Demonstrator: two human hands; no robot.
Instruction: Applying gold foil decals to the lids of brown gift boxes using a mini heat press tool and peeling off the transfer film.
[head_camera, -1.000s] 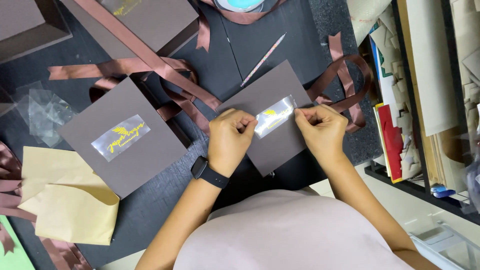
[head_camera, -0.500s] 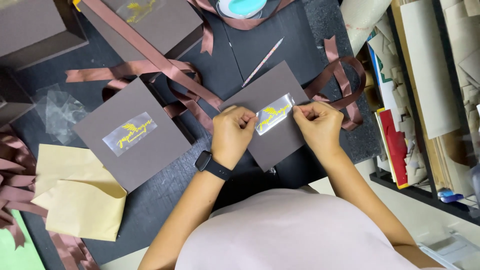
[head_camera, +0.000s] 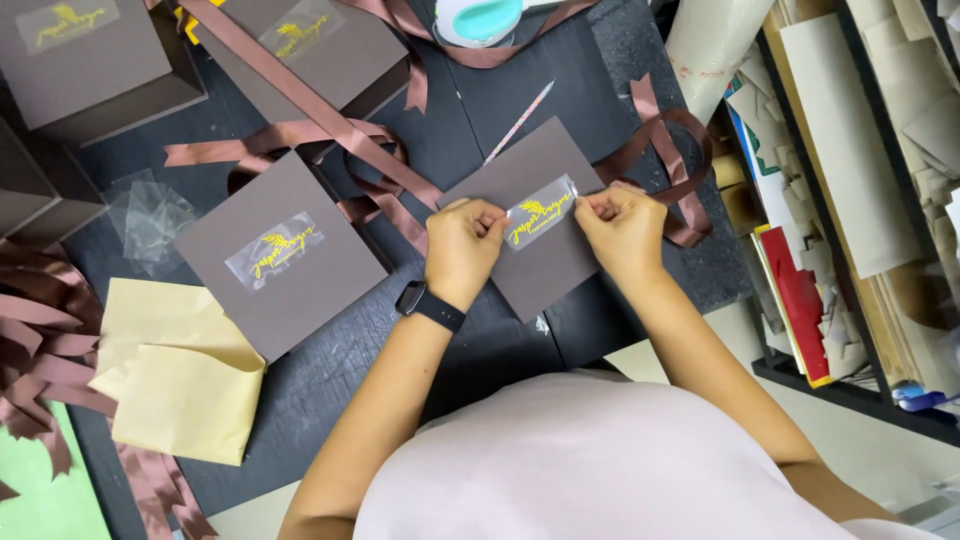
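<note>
Clear sticker shifted slightly, pinched by left hand and right hand, perhaps four brown boxes

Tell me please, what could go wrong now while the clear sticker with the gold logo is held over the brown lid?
1. The clear sticker is pinched at both ends by the left hand and right hand, so it may land crooked or trap bubbles on the brown lid.
2. Fingers may smudge its sticky ends.
3. The loose ribbon beside the lid could catch under it.
</note>
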